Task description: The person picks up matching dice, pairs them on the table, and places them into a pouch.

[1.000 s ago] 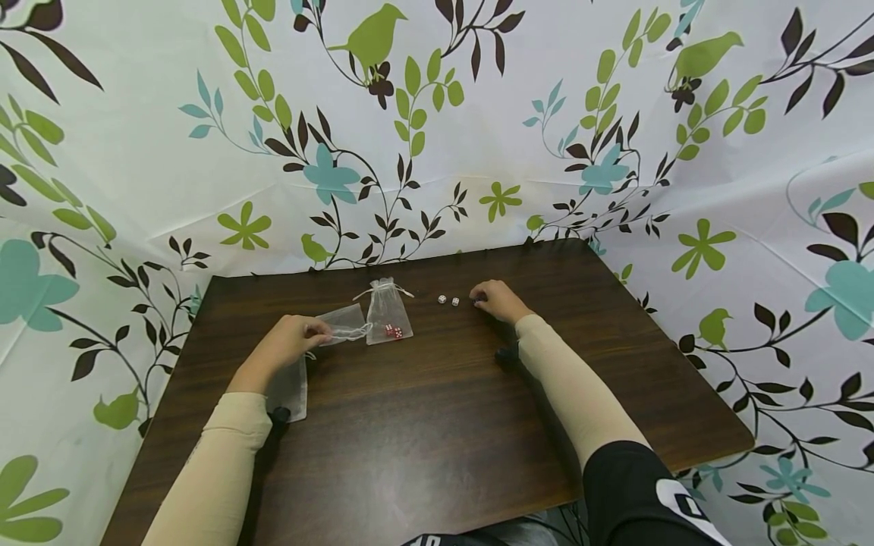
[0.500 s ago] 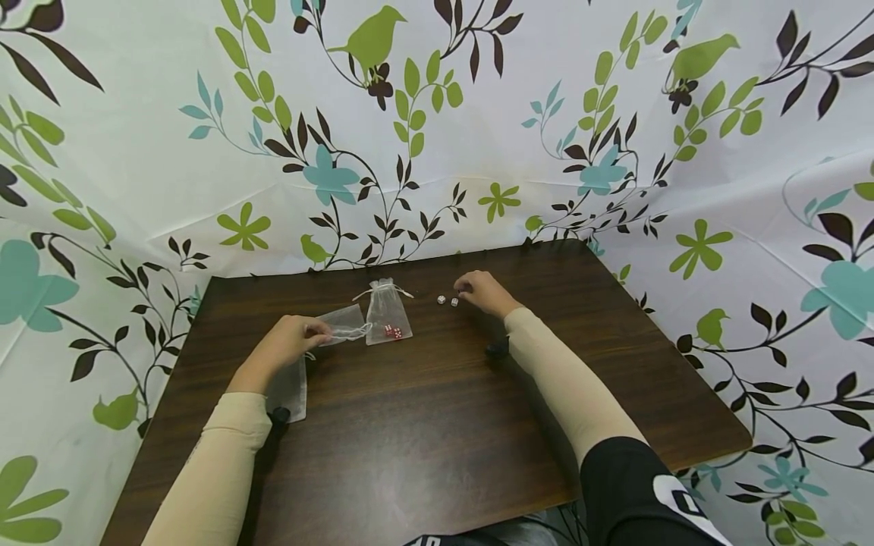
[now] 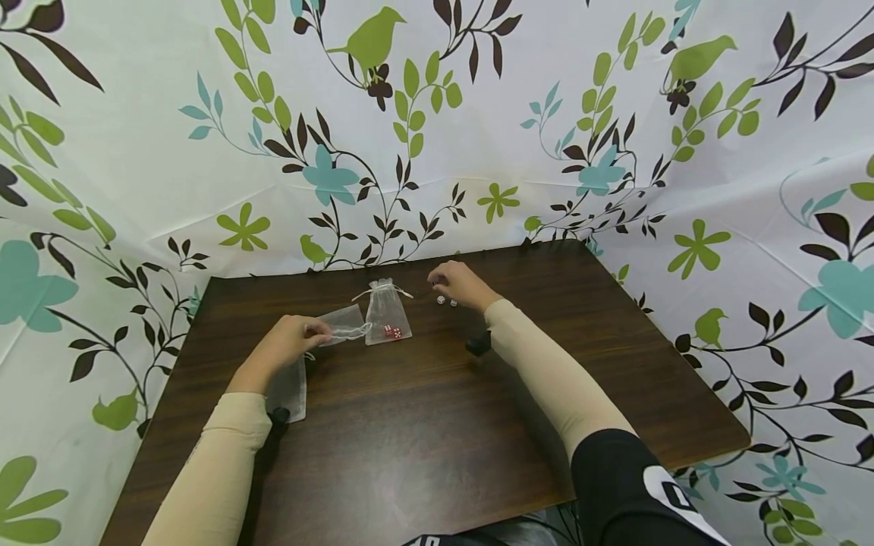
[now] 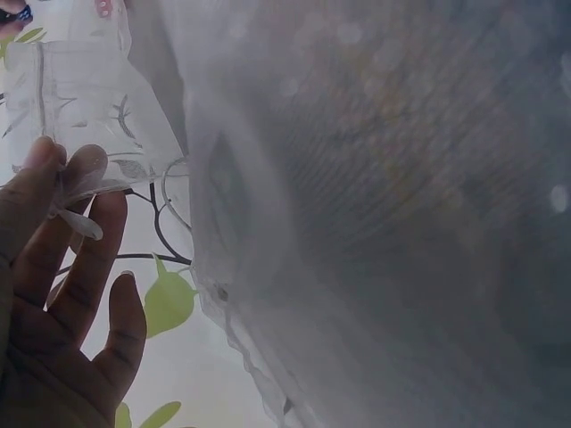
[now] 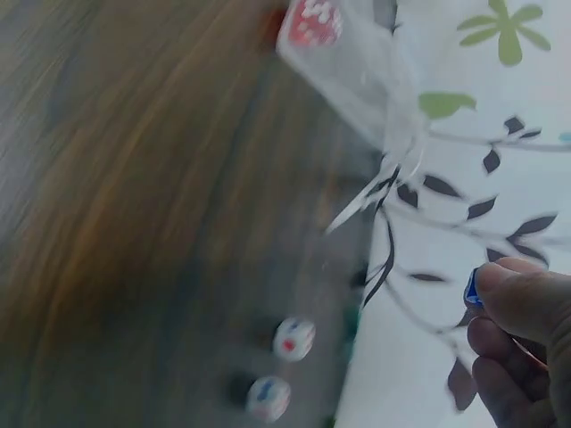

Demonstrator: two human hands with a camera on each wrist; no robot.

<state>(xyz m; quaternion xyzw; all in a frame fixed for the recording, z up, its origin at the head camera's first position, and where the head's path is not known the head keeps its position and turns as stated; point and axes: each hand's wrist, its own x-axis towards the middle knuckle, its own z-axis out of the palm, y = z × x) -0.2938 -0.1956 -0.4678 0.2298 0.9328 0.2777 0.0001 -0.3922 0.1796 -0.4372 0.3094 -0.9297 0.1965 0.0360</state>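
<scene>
My left hand (image 3: 287,341) pinches a sheer white drawstring pouch (image 3: 339,318) by its mouth; in the left wrist view the pouch (image 4: 98,85) extends from thumb and fingertips. Between the thumb and fingers of my right hand (image 3: 466,285) is a blue die (image 5: 473,289), held above the table. Two white dice (image 5: 293,339) lie beneath and beside that hand. A second sheer pouch (image 3: 384,303), tied at its neck, lies between the hands with red dice (image 3: 394,332) inside.
Under my left forearm lies another sheer pouch (image 3: 295,390), and blurred sheer fabric (image 4: 401,223) fills much of the left wrist view. The dark wooden table (image 3: 396,447) meets a patterned cloth (image 3: 437,114) at its back edge.
My right hand has lifted the blue die from the table and moved left, passing over the white dice. The left hand and its pouch have stayed in place.
</scene>
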